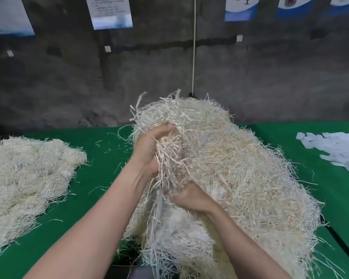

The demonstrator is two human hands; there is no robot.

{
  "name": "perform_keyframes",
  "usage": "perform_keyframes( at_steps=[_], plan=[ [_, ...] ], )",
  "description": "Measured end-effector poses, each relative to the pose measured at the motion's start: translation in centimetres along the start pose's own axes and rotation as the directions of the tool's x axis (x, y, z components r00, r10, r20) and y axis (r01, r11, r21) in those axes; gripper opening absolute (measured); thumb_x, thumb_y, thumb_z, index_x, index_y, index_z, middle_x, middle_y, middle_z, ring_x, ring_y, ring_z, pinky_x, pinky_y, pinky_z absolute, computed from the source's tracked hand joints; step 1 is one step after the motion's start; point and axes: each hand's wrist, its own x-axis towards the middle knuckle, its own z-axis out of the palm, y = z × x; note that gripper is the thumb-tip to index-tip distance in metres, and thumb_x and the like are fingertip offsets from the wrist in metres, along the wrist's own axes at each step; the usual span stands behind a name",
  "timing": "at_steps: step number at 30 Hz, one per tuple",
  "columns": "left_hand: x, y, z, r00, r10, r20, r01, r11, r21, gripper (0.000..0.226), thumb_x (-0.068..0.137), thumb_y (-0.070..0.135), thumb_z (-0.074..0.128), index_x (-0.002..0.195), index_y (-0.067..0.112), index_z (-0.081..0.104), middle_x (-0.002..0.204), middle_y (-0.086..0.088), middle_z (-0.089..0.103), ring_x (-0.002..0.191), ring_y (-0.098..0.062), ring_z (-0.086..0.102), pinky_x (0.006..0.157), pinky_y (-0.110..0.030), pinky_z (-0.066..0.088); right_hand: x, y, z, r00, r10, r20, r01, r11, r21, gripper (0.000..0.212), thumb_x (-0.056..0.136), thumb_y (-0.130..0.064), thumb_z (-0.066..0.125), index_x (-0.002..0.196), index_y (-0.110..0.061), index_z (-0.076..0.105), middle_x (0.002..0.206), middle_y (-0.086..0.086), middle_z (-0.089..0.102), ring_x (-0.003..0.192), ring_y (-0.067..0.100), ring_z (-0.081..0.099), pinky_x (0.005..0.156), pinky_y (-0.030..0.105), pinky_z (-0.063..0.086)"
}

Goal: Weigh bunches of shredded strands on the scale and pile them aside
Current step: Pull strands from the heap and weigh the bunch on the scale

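I note the green table [101,178] spans the whole work area. The largest item on it is the main heap [240,168] of pale shredded strands, mounded high at centre and right, directly in front of me. I judge this to be the stock from which bunches are drawn.

Next in size is the left pile [24,174], flatter and well apart from the heap. Its position suggests it is where weighed bunches are set aside. A scatter of paper slips [334,150] lies at the far right edge, purpose not established.

Both hands are at the near left flank of the heap. The left hand [147,152] is the higher, with fingers curled into the strands and gripping a bunch [169,164] that hangs below it. The right hand [191,198] is lower, with fingers curled into the same tangle. I read this as parting a portion from the mass.

A dark object [127,272] shows under the heap at the bottom edge. I cannot confirm it is the scale. Stray strands [107,148] litter the cloth between heap and pile.
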Motion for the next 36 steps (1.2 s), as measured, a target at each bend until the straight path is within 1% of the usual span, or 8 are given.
perform_keyframes(
  at_steps=[7,13,17,20,23,29,33,36],
  plan=[
    [-0.1,-1.8,-2.3,0.987,-0.012,-0.162,0.009,1.000,-0.014,0.021,0.062,0.003,0.067,0.083,0.005,0.066,0.113,-0.001,0.058,0.126,-0.024,0.039,0.111,-0.050,0.023,-2.3,12.5,-5.7,0.940,0.147,-0.308,-0.294,0.808,-0.510,0.055,0.093,-0.026,0.052,0.144,-0.016,0.034,0.143,0.007,0.045,0.130,0.023,0.041,0.102,0.026,0.032],
    [-0.3,-1.9,-1.2,0.983,-0.018,-0.182,0.014,1.000,-0.024,0.026,0.066,0.007,0.069,0.091,0.012,0.064,0.104,0.000,0.055,0.109,-0.026,0.049,0.085,-0.047,0.048,-4.7,10.1,-6.2,0.940,0.145,-0.307,-0.268,0.873,-0.407,0.064,0.085,-0.034,0.064,0.140,-0.015,0.037,0.136,0.006,0.051,0.119,0.022,0.051,0.096,0.022,0.040],
    [-1.1,-1.4,0.1,0.989,-0.006,-0.149,0.011,0.999,0.035,0.039,0.048,0.021,0.072,0.086,0.015,0.068,0.137,-0.006,0.046,0.134,-0.034,0.031,0.107,-0.065,0.019,-6.5,2.4,-8.6,0.988,0.076,-0.136,-0.128,0.895,-0.428,0.091,0.073,-0.035,0.077,0.145,-0.023,0.024,0.141,-0.001,0.041,0.121,0.016,0.046,0.102,0.028,0.039],
    [-1.1,-0.8,0.8,0.995,0.033,-0.092,-0.032,0.999,0.007,0.031,0.049,0.021,0.069,0.079,0.013,0.068,0.105,0.009,0.055,0.132,-0.029,0.033,0.110,-0.060,0.016,-7.4,-2.4,-10.0,0.985,-0.081,-0.155,0.027,0.946,-0.324,0.091,0.067,-0.031,0.079,0.141,-0.033,0.027,0.126,-0.018,0.042,0.109,0.003,0.048,0.094,0.025,0.042],
    [-1.2,-0.3,1.4,0.998,0.058,-0.026,-0.059,0.998,-0.024,0.017,0.048,0.021,0.070,0.065,0.017,0.070,0.106,0.005,0.058,0.125,-0.031,0.041,0.108,-0.060,0.024,-5.2,-3.7,-6.9,0.944,-0.090,-0.318,0.096,0.995,0.004,0.059,0.081,-0.018,0.068,0.131,-0.027,0.038,0.121,-0.005,0.051,0.077,-0.005,0.056,0.060,0.010,0.048],
    [-0.8,1.4,1.4,0.994,0.074,-0.078,-0.079,0.995,-0.066,0.036,0.051,0.012,0.073,0.086,0.007,0.070,0.113,-0.011,0.061,0.113,-0.032,0.053,0.099,-0.058,0.037,-1.9,7.0,0.5,0.984,0.104,-0.142,-0.162,0.846,-0.508,0.037,0.096,-0.014,0.038,0.133,-0.013,0.045,0.110,0.006,0.061,0.094,0.019,0.059,0.078,0.026,0.048],
    [-0.5,1.7,0.3,0.992,0.057,-0.113,-0.065,0.996,-0.066,0.006,0.072,0.003,0.063,0.077,0.007,0.065,0.082,-0.006,0.067,0.080,-0.025,0.064,0.078,-0.048,0.053,-3.0,10.7,-0.2,0.981,0.163,-0.106,-0.193,0.865,-0.462,0.029,0.093,-0.014,0.046,0.118,-0.022,0.058,0.119,0.001,0.059,0.116,0.022,0.052,0.083,0.018,0.042],
    [-0.7,1.4,0.6,0.990,0.046,-0.132,-0.047,0.999,-0.004,0.052,0.058,0.011,0.070,0.108,0.001,0.063,0.117,-0.011,0.059,0.108,-0.032,0.055,0.095,-0.060,0.042,-3.2,6.7,-2.2,0.989,0.094,-0.118,-0.136,0.895,-0.426,0.026,0.089,-0.008,0.053,0.113,-0.016,0.055,0.113,0.001,0.059,0.098,0.016,0.060,0.074,0.017,0.049]
  ],
)
